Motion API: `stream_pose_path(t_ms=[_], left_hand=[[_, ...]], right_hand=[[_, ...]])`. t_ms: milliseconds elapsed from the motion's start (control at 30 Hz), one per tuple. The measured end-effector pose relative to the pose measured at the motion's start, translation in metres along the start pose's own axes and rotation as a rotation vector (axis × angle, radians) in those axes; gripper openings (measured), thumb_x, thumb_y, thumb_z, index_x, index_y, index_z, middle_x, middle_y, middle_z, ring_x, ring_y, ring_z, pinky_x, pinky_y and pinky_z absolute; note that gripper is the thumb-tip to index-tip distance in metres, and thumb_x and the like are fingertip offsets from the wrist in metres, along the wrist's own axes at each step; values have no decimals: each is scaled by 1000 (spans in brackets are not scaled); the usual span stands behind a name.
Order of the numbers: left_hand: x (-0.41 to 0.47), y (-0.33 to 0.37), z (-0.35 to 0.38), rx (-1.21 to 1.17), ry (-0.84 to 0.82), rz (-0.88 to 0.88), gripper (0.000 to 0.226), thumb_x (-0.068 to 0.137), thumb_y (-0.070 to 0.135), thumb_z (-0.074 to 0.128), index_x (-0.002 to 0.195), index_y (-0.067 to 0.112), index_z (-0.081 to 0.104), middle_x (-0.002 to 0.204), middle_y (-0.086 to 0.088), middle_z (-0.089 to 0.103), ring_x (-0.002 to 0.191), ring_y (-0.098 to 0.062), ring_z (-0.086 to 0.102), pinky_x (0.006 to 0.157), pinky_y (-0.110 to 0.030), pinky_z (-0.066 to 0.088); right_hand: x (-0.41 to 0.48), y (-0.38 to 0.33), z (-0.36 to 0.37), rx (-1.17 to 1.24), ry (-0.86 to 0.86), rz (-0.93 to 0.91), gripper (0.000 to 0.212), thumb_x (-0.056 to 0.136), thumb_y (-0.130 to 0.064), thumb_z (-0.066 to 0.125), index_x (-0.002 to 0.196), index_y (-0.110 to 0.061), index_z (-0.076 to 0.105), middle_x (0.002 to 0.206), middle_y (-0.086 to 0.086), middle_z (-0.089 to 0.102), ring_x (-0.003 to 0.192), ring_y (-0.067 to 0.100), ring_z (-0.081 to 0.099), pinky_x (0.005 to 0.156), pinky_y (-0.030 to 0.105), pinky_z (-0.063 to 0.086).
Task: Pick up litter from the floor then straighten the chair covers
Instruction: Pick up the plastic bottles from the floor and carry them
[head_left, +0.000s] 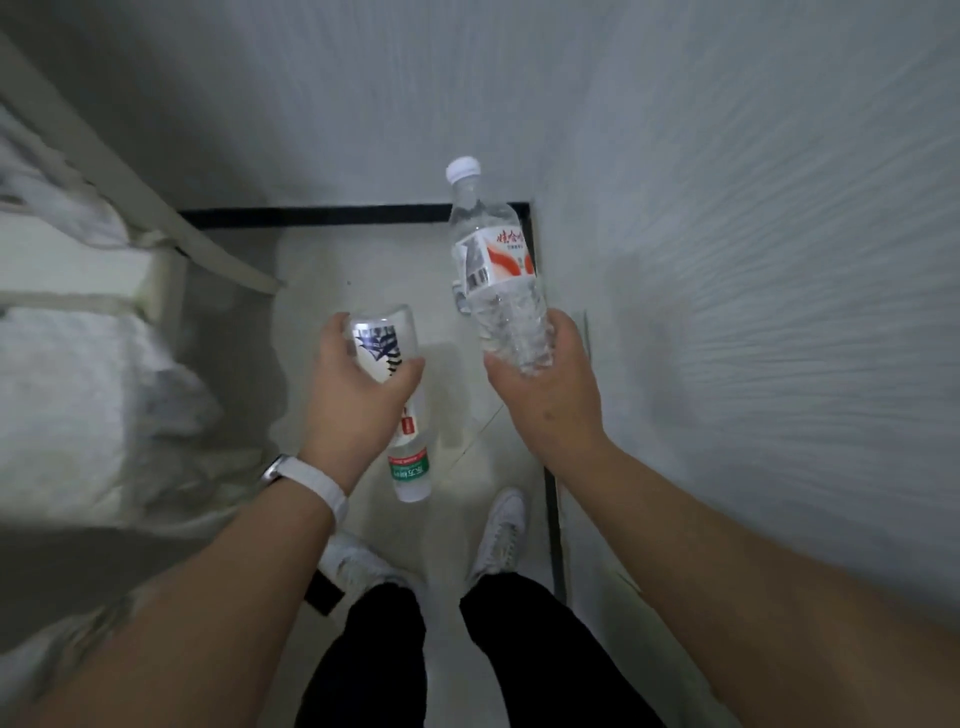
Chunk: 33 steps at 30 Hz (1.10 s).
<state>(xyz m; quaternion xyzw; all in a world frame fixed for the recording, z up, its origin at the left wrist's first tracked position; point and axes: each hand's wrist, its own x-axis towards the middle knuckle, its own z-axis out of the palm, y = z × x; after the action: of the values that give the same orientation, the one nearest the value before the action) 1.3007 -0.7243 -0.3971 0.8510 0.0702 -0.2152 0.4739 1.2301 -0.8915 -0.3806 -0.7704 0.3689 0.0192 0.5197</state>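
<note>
Left hand (358, 384): forearm extended forward, white wristband (322, 483) on wrist, fingers and thumb curled round clear container (382, 338) with dark-blue print. Right hand (550, 395): forearm extended, fingers wrapped round ribbed base of water bottle (493, 249); bottle clear, red-and-white label, white cap pointing away from person, held above floor (363, 270) near wall corner. Green-label bottle (410, 473) shows just below left hand; held or lying on floor, cannot tell. Chair cover (78, 364), white, rumpled, at left

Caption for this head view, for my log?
Left hand grips a blue-patterned clear bottle; right hand grips a white-capped clear plastic bottle.
</note>
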Motion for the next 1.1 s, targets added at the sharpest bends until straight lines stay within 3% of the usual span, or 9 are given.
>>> stream_pose_path(t_ms=[167, 300, 400, 467, 567, 667, 833, 967, 1100], left_hand=[[-69, 64, -62, -132, 120, 26, 42, 78, 10, 79, 90, 34, 47, 79, 16, 60, 64, 13, 59, 55, -7, 42], [-97, 89, -109, -210, 163, 27, 45, 74, 19, 82, 93, 44, 49, 85, 16, 65, 72, 9, 61, 66, -25, 46], [-106, 108, -149, -255, 191, 41, 49, 73, 29, 81, 110, 42, 52, 92, 12, 69, 79, -2, 67, 70, -36, 56], [-113, 122, -177, -287, 231, 53, 56, 75, 30, 80, 122, 30, 49, 94, 12, 68, 76, 2, 66, 67, -32, 55], [-125, 136, -215, -299, 314, 78, 50, 79, 26, 78, 114, 39, 46, 89, 18, 64, 72, 12, 62, 59, -16, 46], [-136, 139, -247, -294, 394, 66, 57, 79, 31, 78, 123, 38, 44, 92, 22, 63, 77, 10, 62, 66, -21, 49], [-146, 137, -280, -284, 528, -2, 56, 79, 29, 78, 122, 37, 42, 93, 25, 60, 73, 17, 59, 60, -11, 44], [-148, 138, -295, -262, 608, -73, 57, 78, 31, 79, 124, 35, 46, 99, 20, 65, 84, 5, 63, 74, -28, 51], [-155, 143, -316, -243, 731, -141, 54, 78, 30, 79, 120, 38, 45, 98, 20, 65, 81, 13, 62, 68, -20, 47]], right_hand=[[-48, -97, -27, 8, -36, -129, 48, 78, -36, 76, 105, -56, 42, 104, -20, 63, 85, -6, 63, 70, 18, 51], [-80, -157, -35, -22, -72, -233, 56, 78, -38, 76, 118, -52, 41, 110, -20, 60, 92, -3, 62, 76, 24, 54], [-104, -201, -34, -30, -100, -322, 54, 78, -37, 77, 112, -54, 39, 107, -21, 58, 91, -4, 61, 73, 21, 54], [-117, -227, -31, -25, -114, -382, 50, 78, -33, 77, 108, -51, 41, 103, -20, 59, 88, -5, 61, 67, 14, 51], [-135, -260, -25, -22, -163, -476, 56, 80, -28, 77, 117, -44, 39, 100, -32, 54, 88, -14, 58, 64, 4, 44], [-146, -285, -14, 11, -230, -521, 61, 80, -23, 78, 122, -39, 37, 101, -30, 54, 87, -18, 57, 66, 1, 41], [-148, -310, 12, 18, -336, -575, 66, 77, -28, 80, 123, -39, 33, 106, -26, 54, 93, -12, 59, 72, 7, 47], [-140, -334, 36, 55, -467, -581, 66, 76, -29, 81, 122, -39, 35, 108, -23, 58, 93, -7, 63, 75, 16, 53], [-127, -366, 68, 57, -685, -604, 73, 75, -29, 81, 134, -37, 37, 119, -19, 58, 101, -3, 63, 82, 23, 55]])
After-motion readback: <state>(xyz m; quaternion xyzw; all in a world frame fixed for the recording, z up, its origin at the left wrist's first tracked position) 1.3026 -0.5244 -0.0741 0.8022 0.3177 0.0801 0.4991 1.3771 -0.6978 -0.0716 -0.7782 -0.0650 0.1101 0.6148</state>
